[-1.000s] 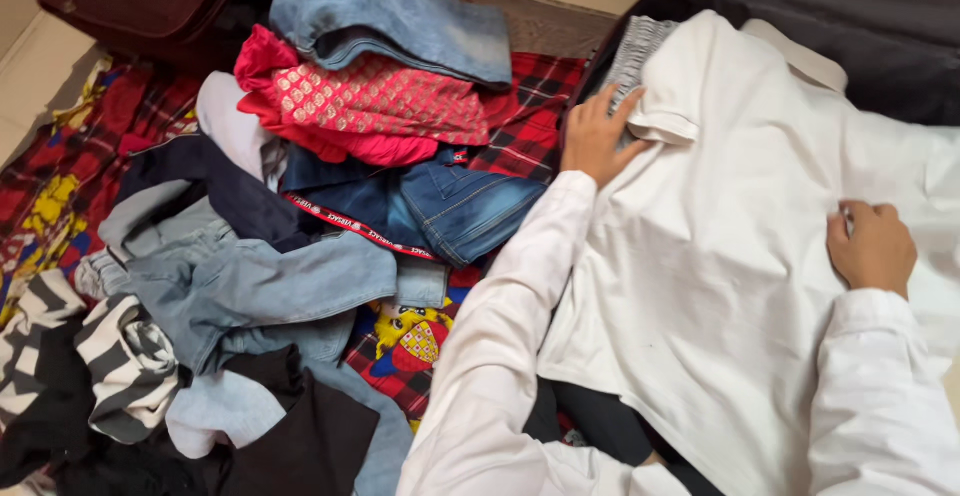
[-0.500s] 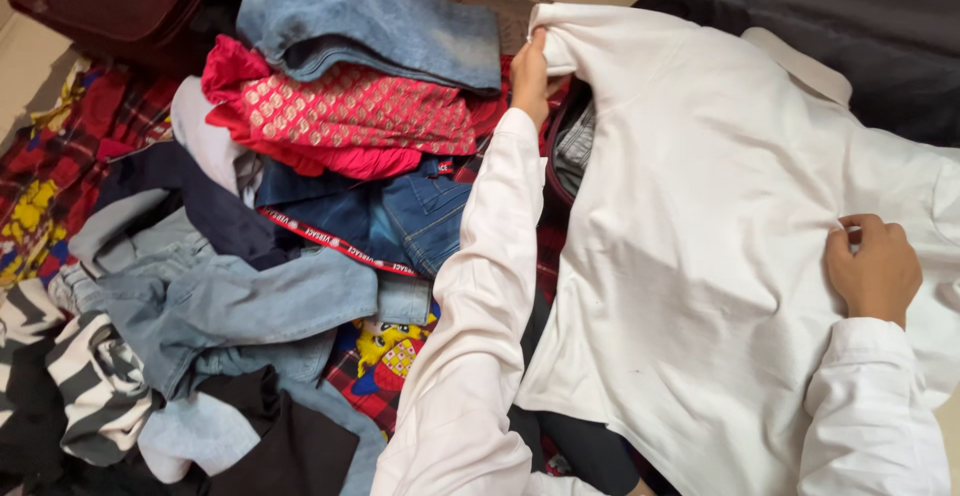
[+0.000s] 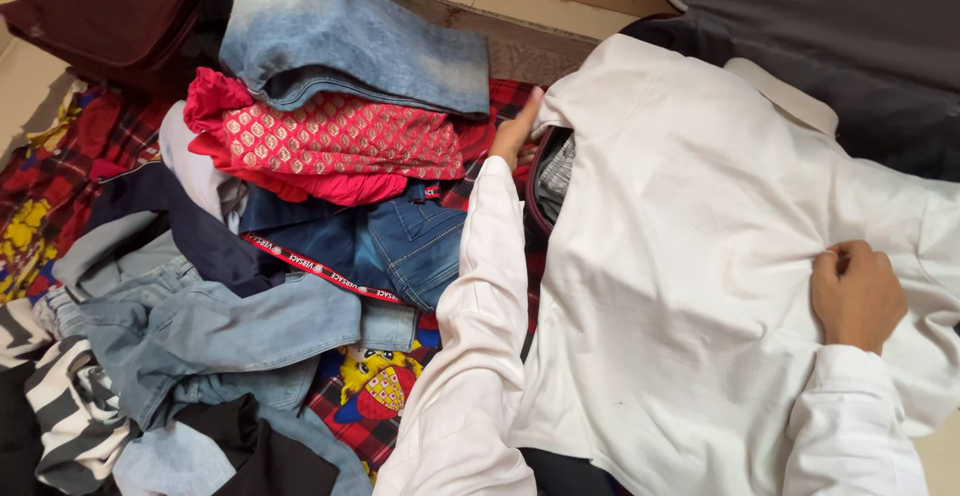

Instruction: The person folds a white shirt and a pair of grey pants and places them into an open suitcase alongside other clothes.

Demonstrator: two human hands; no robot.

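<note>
A white shirt (image 3: 700, 256) lies spread over an open dark suitcase whose maroon rim (image 3: 532, 211) shows at the shirt's left edge. My left hand (image 3: 513, 134) pinches the shirt's upper left corner, right beside the pile of clothes. Further right, my right hand (image 3: 856, 294) is clenched on a fold of the shirt's fabric. Both of my arms are in white sleeves. A grey folded garment (image 3: 556, 171) peeks out from under the shirt inside the suitcase.
Left of the suitcase lies a heap of clothes: faded jeans (image 3: 350, 36), a red patterned garment (image 3: 330, 136), dark blue jeans (image 3: 400, 241), light denim (image 3: 220, 326), a striped piece (image 3: 70, 416). A plaid blanket (image 3: 60, 156) lies beneath. A maroon bag (image 3: 110, 6) sits top left, dark grey fabric (image 3: 820, 26) top right.
My left hand drew the folded-in sleeve corner out to the left, lifted it, then lowered it near the suitcase rim. My right hand stayed clenched on the shirt.
</note>
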